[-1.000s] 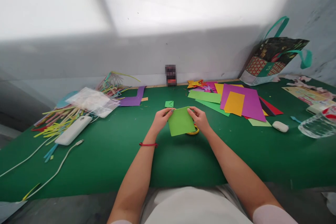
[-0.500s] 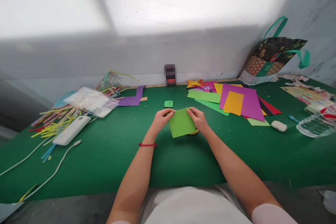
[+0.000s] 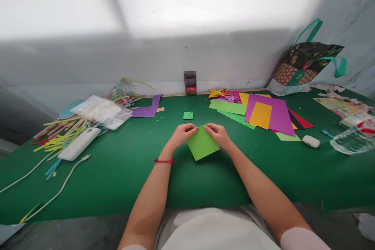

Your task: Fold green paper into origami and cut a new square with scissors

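A light green sheet of paper [image 3: 203,144] is held up over the green table, tilted with one corner pointing down toward me. My left hand [image 3: 184,134] pinches its upper left edge between thumb and fingers. At the top edge, close beside it, my right hand [image 3: 217,134] pinches the same sheet. Just beyond the hands, a small folded green paper piece [image 3: 188,115] lies flat, with crease lines on its face.
Coloured paper sheets [image 3: 269,115] lie to the right, near a white earbud case [image 3: 311,141], a plastic bottle [image 3: 356,138] and a patterned bag [image 3: 301,66]. Leftward are paper strips [image 3: 55,140], a plastic sleeve [image 3: 102,111], a white power bank [image 3: 79,144] and a cable [image 3: 68,179].
The green sheet has turned so its lower corner points more toward me. My hands have come closer together along its top edge. The yellow-orange thing under the sheet no longer shows.
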Demonstrator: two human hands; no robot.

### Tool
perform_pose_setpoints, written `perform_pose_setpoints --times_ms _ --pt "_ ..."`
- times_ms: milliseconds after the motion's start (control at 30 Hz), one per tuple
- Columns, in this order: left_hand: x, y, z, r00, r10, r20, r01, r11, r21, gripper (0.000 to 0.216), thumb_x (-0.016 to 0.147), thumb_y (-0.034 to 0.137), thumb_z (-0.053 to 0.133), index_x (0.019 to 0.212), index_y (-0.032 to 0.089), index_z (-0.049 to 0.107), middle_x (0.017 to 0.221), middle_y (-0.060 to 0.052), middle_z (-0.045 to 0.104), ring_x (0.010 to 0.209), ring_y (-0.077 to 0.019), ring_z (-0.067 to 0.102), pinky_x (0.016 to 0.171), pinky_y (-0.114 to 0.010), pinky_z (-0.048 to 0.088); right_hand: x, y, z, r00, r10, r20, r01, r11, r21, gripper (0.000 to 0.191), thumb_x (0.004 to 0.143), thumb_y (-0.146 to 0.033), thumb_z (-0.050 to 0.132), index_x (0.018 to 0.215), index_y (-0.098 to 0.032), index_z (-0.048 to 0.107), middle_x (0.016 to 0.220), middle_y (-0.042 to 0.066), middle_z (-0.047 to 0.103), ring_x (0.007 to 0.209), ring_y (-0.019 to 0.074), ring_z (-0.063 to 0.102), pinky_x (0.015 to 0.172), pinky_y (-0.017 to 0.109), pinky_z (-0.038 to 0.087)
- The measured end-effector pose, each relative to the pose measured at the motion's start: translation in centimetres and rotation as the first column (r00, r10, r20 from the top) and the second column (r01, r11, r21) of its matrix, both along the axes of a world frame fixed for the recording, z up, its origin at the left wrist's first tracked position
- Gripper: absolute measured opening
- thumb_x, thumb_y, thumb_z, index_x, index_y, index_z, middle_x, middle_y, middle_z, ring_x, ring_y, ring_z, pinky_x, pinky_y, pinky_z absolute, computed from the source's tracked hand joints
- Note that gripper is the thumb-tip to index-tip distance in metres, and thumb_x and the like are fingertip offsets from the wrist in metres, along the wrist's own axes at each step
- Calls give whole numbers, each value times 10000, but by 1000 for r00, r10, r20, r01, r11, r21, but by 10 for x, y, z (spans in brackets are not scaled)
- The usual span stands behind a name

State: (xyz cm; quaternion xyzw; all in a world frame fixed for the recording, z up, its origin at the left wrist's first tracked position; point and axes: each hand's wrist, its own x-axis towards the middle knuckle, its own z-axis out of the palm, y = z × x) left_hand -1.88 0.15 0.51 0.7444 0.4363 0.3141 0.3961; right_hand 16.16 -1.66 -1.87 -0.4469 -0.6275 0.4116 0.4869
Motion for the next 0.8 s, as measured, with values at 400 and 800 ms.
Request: perform_pose_setpoints --times_ms 400,800 --pt "1 0 0 1000 -10 -17 11 1000 16 296 755 432 492 681 157 573 631 8 539 607 -122 458 549 -236 353 0 -1 3 999 34 -20 -34 999 -28 374 713 -567 544 658 -197 559 584 -9 464 531 122 388 488 259 314" --pt "1 -2 2 1000 -20 -22 21 1000 16 289 763 423 493 673 156 560 622 14 526 594 -116 451 539 -231 343 0 -2 5 995 77 -71 -83 992 -90 355 694 -550 560 694 -195 579 620 -5 498 559 129 423 519 262 349"
